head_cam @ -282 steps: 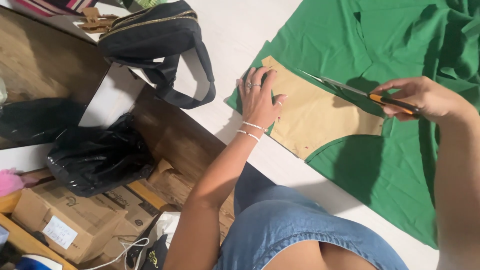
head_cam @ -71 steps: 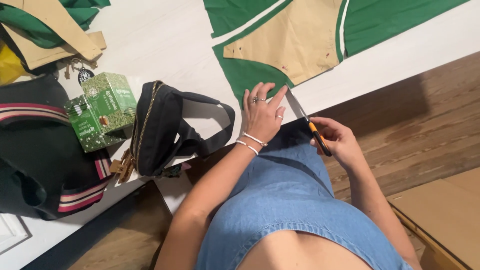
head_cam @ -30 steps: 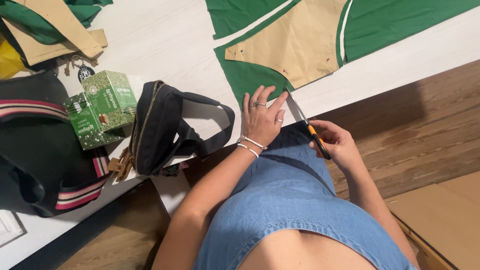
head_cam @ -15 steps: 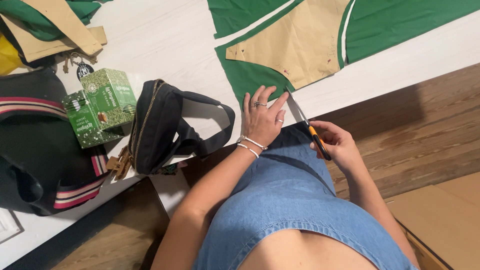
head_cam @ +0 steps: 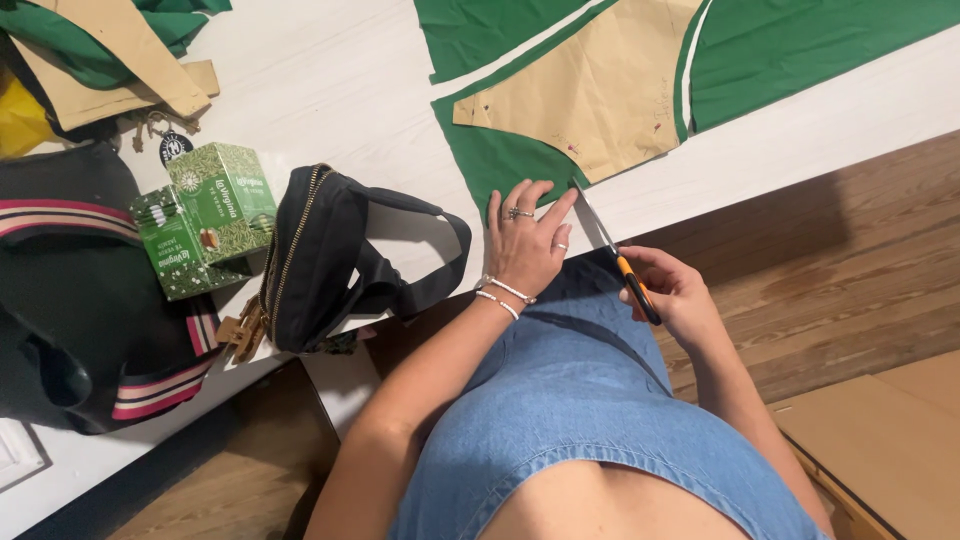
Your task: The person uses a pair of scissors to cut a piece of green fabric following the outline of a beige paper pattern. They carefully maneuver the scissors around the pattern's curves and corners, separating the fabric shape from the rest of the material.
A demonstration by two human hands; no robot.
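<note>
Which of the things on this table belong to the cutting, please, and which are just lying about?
In use:
orange-handled scissors in right hand
green fabric under left hand
tan paper pattern

Lying about:
black zipped bag
green printed box
black striped tote

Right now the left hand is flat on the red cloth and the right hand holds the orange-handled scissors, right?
Not quite: the head view shows green fabric, not red, under the left hand. The right hand does hold the orange-handled scissors.

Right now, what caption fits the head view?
Left hand flat on green fabric at the table edge; right hand holds orange-handled scissors at it.
</note>
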